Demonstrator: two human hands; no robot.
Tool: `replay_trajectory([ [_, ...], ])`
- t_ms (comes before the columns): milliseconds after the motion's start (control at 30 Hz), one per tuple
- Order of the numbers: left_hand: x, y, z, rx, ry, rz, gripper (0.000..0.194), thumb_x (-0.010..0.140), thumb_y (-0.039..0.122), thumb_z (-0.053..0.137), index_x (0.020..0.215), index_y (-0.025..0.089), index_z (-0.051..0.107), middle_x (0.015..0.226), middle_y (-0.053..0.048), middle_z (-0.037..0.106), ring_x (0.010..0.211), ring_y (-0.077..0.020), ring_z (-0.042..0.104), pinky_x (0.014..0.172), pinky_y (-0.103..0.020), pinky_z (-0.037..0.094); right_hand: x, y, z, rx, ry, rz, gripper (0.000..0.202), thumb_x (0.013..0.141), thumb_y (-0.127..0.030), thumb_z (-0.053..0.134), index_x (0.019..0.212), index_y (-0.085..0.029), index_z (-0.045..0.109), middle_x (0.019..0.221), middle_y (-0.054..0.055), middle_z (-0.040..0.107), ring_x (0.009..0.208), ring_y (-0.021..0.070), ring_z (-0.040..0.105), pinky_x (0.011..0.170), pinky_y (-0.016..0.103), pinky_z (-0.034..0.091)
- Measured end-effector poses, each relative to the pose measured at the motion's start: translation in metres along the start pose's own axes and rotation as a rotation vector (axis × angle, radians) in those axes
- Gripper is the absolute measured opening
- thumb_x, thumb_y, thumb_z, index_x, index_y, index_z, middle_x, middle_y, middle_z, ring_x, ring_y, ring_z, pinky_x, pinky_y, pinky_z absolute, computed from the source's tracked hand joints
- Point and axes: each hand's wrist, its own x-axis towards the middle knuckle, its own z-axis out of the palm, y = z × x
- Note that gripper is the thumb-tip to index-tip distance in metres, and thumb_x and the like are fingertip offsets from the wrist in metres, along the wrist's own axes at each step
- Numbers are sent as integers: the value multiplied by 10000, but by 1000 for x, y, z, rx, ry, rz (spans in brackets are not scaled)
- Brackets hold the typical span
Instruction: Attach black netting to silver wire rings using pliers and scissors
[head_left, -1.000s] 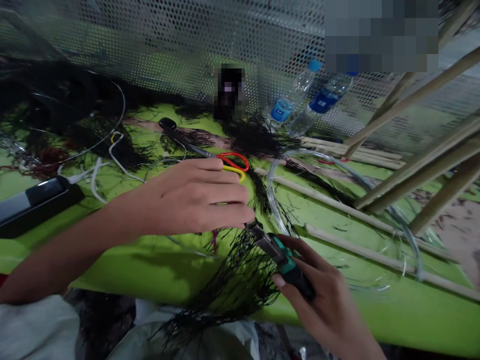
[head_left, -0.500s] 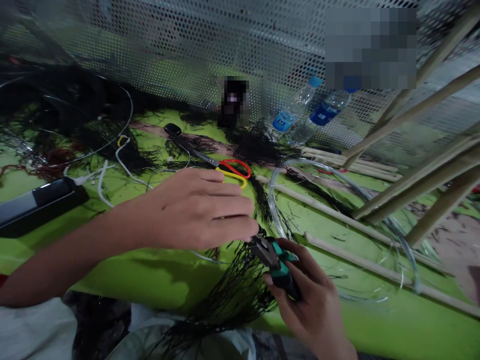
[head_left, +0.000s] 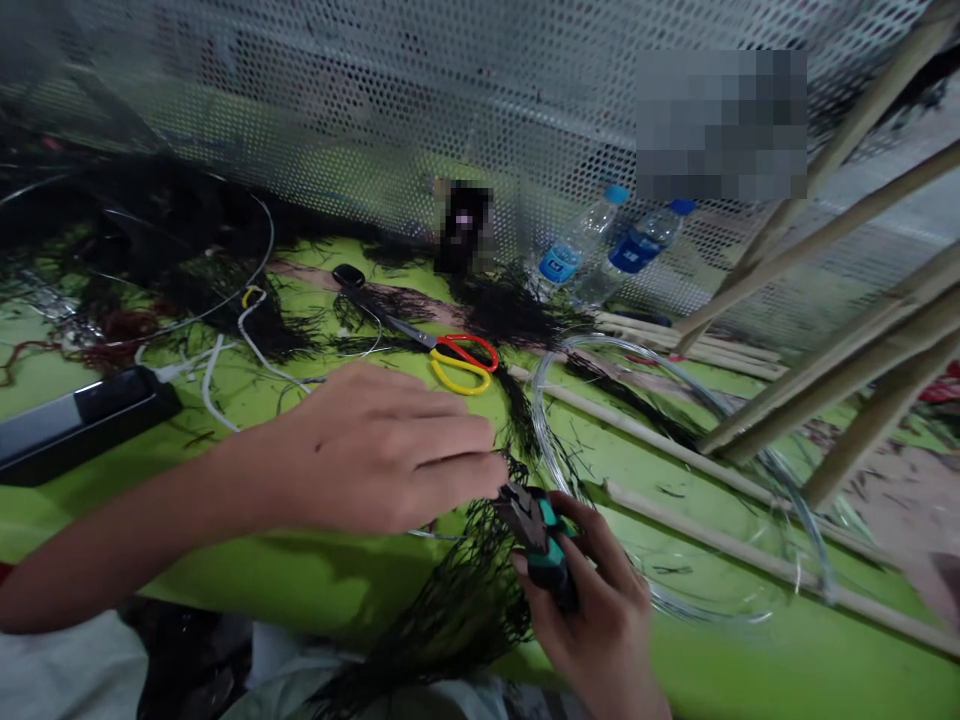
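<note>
My right hand is wrapped round the green and black handles of a pair of pliers. The metal jaws point up and left, close to the fingertips of my left hand. That hand is closed, palm down; its fingertips meet at the top of a bundle of black stringy strands, and exactly what they pinch is hidden. The strands hang down over the table's front edge toward my lap. Just beyond my left hand lie scissors with one red and one yellow handle loop.
A coil of clear tubing or wire and pale sticks lie at the right, with upright poles behind. Two bottles stand by the perforated metal panel. A power bank-like device with white cables sits left.
My right hand and the pliers have shifted slightly left in the view. My left hand sits a little lower, so more of the yellow scissor loop shows. The camera view has tilted slightly.
</note>
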Motion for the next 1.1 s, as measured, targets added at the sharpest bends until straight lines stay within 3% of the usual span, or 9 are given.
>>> replay_trajectory([
  [133,-1,4,-2,-9,5,-32,244,1051,153,557,883,199,728,856,10,771,670,-137,652,557,-329,413,0,-2,4,-2,12,-7,63,939,-206,646,1000,-196,635,1243,154,678,987,247,742,743,352,645],
  [300,-1,3,-5,-12,30,-17,261,1060,150,532,890,197,724,862,13,777,683,-130,670,563,-309,442,3,-2,3,-38,-17,-21,91,931,-207,610,1020,-186,612,1221,164,674,955,252,742,665,341,628],
  [567,-1,-4,-1,-9,72,55,274,1074,154,505,940,205,739,877,21,801,692,-108,696,557,-284,471,9,-6,0,77,-89,17,35,949,-183,601,954,-216,594,1125,102,690,731,162,721,567,283,576],
  [800,-1,-2,-5,93,30,71,281,1091,145,471,988,218,723,871,24,778,727,-128,678,618,-295,453,11,-6,-12,146,-172,27,29,972,-251,610,979,-225,619,1152,105,681,815,185,740,605,291,585],
  [967,-3,-5,-10,56,-45,44,225,1069,138,525,1004,205,730,859,0,737,703,-147,633,617,-303,413,5,-1,-11,125,-41,82,44,970,-250,631,987,-209,631,1308,148,656,881,201,756,691,311,606],
  [1100,-5,-13,-13,-46,-47,-22,212,1084,279,566,1001,208,748,844,-6,719,684,-139,607,621,-307,379,9,5,-16,98,62,47,64,951,-220,665,1011,-201,650,1377,168,660,932,237,760,719,337,613],
])
